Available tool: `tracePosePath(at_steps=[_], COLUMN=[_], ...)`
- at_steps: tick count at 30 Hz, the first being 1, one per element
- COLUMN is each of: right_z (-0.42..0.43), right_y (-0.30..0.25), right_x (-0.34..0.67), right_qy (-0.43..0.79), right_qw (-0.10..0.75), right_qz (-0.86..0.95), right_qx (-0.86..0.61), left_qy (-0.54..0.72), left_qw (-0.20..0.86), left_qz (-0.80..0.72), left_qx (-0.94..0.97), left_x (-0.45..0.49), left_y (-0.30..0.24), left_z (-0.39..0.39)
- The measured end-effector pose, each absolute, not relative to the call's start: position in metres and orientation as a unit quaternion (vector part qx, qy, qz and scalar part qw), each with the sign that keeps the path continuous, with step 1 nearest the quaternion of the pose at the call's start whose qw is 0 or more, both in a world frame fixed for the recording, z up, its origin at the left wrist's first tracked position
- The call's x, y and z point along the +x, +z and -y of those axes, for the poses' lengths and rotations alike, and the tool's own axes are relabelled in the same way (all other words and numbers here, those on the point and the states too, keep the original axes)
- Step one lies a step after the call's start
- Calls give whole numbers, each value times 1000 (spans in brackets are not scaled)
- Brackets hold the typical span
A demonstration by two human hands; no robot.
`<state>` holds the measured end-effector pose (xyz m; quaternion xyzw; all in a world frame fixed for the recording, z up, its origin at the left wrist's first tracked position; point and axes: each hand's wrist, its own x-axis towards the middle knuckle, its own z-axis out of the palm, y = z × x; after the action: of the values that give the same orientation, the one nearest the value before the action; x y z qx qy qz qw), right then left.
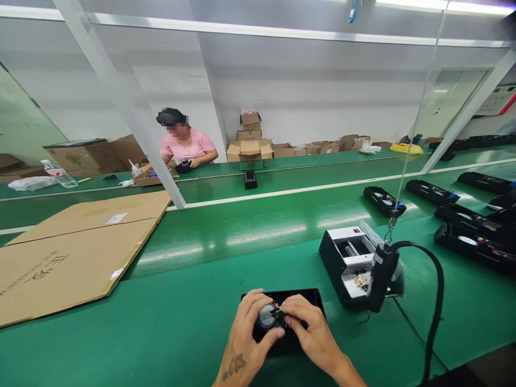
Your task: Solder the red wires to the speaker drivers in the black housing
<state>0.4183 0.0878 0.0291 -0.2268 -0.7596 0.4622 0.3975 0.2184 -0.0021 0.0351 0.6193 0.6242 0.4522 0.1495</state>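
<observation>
The black rectangular plastic housing (287, 344) is lying on the green worktop (173, 333) right in front of me, directly under both my hands. My left hand (250, 330) is curled round the flat, round silver part (266, 317) sitting in it, fingers on the left and far side, thumb on the near side. My right hand (309, 325) has a little green circuit board (281, 319) pinched at its fingertips, just right of the silver part, with thin wires (274, 305) beside it. My fingers cover some of the board, so can't tell its full shape. Near my right hand there's a boxy black-and-white machine (336, 263), with a black cylindrical tool (381, 277) hanging in front of it. A big flat brown cardboard sheet (84, 258) is well off to my left.
</observation>
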Motion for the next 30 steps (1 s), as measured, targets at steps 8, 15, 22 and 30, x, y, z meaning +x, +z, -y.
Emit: tracePosePath(at_steps=[8, 15, 22, 30], right_z=[-80, -92, -99, -81], right_y=[19, 38, 53, 58], right_x=[417, 408, 425, 445], right_qy=[504, 635, 444, 169], right_qw=[424, 379, 320, 177], right_qz=[700, 597, 797, 953], right_qx=[-276, -311, -255, -178], left_qy=[342, 331, 374, 297], left_qw=[95, 130, 145, 114], left_qz=[-607, -656, -697, -652], left_qx=[711, 665, 594, 688], left_x=[185, 205, 215, 219], left_y=[15, 30, 20, 16], left_z=[18, 15, 30, 37])
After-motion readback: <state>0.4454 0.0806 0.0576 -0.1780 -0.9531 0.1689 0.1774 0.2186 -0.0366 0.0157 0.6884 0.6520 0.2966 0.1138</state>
